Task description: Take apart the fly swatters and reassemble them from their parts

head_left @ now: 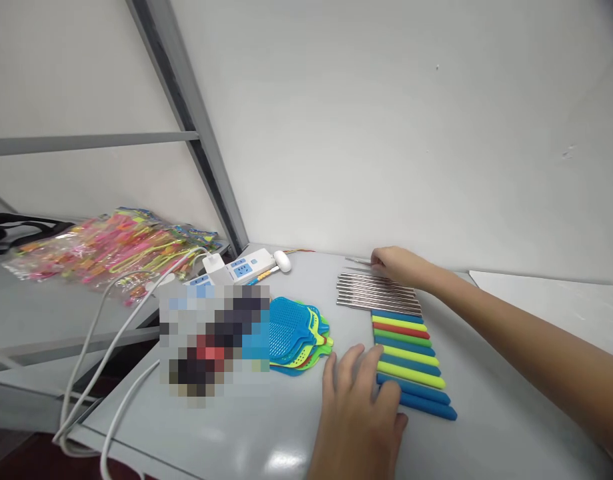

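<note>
My right hand is at the far side of the table, its fingers closed on a thin metal rod whose end sticks out to the left. Just in front of it, several silver metal rods lie side by side in a row. Nearer to me is a column of coloured plastic handles in blue, yellow, red and green. At their left ends rests my left hand, fingers spread, with fingertips by the handles. A stack of fly swatter heads in blue, yellow, red and green lies left of that hand.
A white power strip with cables lies at the back left, a small white rounded object beside it. A blurred patch hides part of the left table. Bagged colourful items lie on the shelf. A wall stands behind.
</note>
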`<act>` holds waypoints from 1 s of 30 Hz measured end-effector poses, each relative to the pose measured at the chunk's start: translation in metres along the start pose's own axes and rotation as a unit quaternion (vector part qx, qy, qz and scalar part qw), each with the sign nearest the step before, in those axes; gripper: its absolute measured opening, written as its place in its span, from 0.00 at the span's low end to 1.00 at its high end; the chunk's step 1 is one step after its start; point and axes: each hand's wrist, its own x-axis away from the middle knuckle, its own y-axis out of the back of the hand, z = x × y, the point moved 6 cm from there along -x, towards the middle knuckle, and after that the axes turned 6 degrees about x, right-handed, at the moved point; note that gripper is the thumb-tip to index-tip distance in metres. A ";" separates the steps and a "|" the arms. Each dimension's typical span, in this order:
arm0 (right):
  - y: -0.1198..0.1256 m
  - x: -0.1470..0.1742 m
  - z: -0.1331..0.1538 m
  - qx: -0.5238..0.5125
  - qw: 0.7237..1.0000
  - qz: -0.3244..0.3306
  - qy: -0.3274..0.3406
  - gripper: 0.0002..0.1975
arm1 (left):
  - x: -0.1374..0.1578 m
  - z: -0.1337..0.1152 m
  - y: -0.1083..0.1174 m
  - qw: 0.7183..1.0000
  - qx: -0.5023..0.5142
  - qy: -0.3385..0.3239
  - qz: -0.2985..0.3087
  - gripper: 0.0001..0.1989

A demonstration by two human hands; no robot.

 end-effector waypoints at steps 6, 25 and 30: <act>0.036 0.083 0.032 0.004 0.985 -0.165 0.046 0.13 | 0.001 -0.004 0.004 1.000 0.009 0.022 0.011 0.07; 0.020 0.199 0.046 -0.019 0.895 -0.372 0.247 0.08 | 0.008 -0.013 0.033 0.991 0.127 0.047 -0.001 0.03; 0.023 0.205 0.048 -0.047 0.885 -0.390 0.250 0.09 | 0.017 -0.010 0.056 0.939 0.312 0.029 -0.143 0.02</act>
